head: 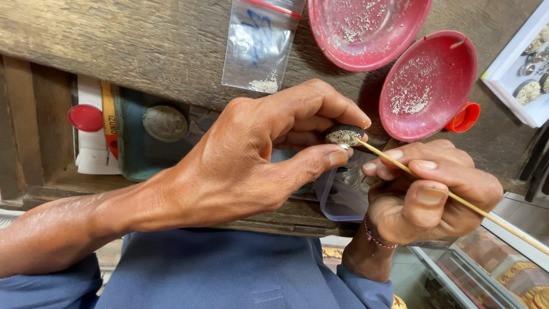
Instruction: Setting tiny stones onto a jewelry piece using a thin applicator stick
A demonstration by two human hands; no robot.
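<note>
the wooden bench point(143, 40) carries two red dishes point(426, 86) of tiny pale grains toward its right edge and a clear bag point(260, 48) of the same nearer the middle, and over its near edge the left hand point(251, 154) has thumb and fingers clamped on a small dark oval piece point(344, 136) with a pale filigree face. the right hand point(429, 191) pinches a thin wooden stick point(457, 197), fingers closed round it, tip touching the piece's right rim. this looks like the setting step, and the next move, i'd judge, calls for a steady tip and a firm left-hand hold.
</note>
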